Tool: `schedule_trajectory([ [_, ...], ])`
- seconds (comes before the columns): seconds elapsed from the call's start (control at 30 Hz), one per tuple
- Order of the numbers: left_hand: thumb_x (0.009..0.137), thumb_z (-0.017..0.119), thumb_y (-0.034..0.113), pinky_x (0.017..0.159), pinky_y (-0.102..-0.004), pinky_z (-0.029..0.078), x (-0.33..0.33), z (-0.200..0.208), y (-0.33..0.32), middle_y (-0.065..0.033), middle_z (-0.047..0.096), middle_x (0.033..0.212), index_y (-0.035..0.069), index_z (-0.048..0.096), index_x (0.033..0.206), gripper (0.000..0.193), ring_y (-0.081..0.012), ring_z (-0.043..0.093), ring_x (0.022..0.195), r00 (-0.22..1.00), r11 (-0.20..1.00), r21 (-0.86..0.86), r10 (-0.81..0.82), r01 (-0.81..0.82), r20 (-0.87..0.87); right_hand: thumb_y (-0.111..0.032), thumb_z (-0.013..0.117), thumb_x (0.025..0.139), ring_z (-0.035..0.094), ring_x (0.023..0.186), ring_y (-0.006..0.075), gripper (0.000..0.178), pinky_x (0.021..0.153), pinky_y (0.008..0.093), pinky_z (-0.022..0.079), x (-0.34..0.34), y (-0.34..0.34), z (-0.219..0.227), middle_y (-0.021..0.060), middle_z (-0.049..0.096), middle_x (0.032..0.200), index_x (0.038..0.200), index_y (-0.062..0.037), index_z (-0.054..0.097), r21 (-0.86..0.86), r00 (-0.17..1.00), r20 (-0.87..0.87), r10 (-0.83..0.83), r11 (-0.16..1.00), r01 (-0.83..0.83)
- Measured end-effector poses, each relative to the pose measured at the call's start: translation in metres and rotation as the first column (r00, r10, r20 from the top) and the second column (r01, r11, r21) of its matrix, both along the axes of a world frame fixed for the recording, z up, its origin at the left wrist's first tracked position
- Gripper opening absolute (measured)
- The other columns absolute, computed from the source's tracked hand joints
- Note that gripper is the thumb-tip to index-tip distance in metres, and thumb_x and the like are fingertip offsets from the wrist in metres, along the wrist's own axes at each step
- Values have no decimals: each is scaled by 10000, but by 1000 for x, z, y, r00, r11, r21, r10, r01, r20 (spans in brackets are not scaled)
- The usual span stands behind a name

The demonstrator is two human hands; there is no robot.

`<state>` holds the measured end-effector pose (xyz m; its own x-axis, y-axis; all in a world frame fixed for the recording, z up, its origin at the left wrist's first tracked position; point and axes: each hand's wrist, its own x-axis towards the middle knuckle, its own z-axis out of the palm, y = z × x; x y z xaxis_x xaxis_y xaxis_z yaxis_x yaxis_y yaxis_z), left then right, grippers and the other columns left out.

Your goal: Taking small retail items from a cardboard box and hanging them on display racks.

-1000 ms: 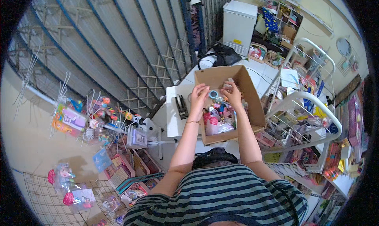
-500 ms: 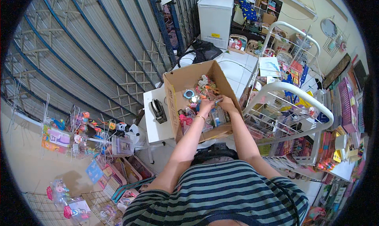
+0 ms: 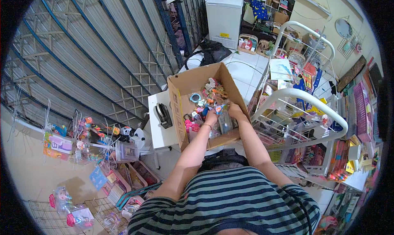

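Note:
Both my hands are inside an open cardboard box [image 3: 177, 112] filled with small mixed trinkets and plastic packets. My left hand [image 3: 211, 118] is closed low among the pieces, beside a dark blue item; what its fingers grip is too small to make out. My right hand [image 3: 235, 110] is closed near the box's right wall, its fingertips partly hidden. Between the hands lies a small colourful packet [image 3: 220, 108], and I cannot tell which hand touches it. A round light-blue-rimmed piece [image 3: 195, 98] and bright pink pieces [image 3: 192, 126] lie left of my hands.
The box rests against a white table [image 3: 158, 132] bearing a black stapler-like tool [image 3: 164, 115]. To the right stands a white wire cart [image 3: 295, 128] heaped with goods. A folding metal gate [image 3: 94, 58] runs along the left, and a white freezer [image 3: 223, 19] stands behind.
My hands have moved apart slightly, the left one lower into the box. A small colourful packet now shows between them. The box appears shifted slightly left in view.

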<state>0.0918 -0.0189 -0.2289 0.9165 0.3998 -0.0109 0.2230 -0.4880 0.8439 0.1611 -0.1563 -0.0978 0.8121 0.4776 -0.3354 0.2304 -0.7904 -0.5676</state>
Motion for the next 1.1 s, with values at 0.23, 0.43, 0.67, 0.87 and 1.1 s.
schedule_trajectory([
  [0.23, 838, 539, 79, 672, -268, 443, -4, 54, 19, -89, 612, 859, -34, 570, 956, 166, -134, 558, 765, 892, 838, -451, 419, -309, 168, -31, 426, 749, 518, 1026, 361, 458, 900, 407, 396, 8, -8, -12, 242, 547, 1071, 1201, -102, 457, 71, 999, -14, 53, 996, -52],
  [0.43, 884, 489, 134, 679, -269, 420, -2, 142, 28, -68, 579, 836, -6, 534, 951, 162, -128, 521, 744, 806, 845, -481, 445, -233, 392, -110, 532, 740, 535, 1020, 325, 389, 861, 390, 421, 25, -11, -38, 190, 568, 1075, 1129, -95, 535, 73, 988, 17, 152, 986, -153],
  [0.67, 893, 487, 197, 600, -254, 456, -34, 159, 73, -81, 611, 824, -11, 517, 1022, 247, -124, 571, 698, 807, 846, -454, 464, -280, 366, -136, 610, 689, 606, 878, 252, 449, 739, 361, 471, 14, 38, -13, 152, 624, 969, 1129, -69, 550, 148, 926, 57, 373, 914, -377],
  [0.87, 886, 496, 171, 716, -255, 443, -50, 129, 72, -107, 601, 911, -34, 499, 1034, 253, -142, 566, 822, 828, 813, -553, 430, -182, 360, -192, 721, 590, 622, 780, 267, 378, 651, 348, 496, -25, 89, -57, 194, 630, 867, 893, 13, 627, -147, 636, -230, 737, 619, -771],
  [1.1, 891, 487, 169, 702, -256, 446, -55, 119, 74, -102, 598, 893, -32, 501, 998, 228, -136, 563, 791, 835, 821, -523, 442, -230, 326, -374, 759, 508, 609, 740, 260, 514, 658, 351, 478, -58, 75, -56, 126, 645, 875, 930, -103, 645, 195, 612, 54, 789, 592, -782],
])
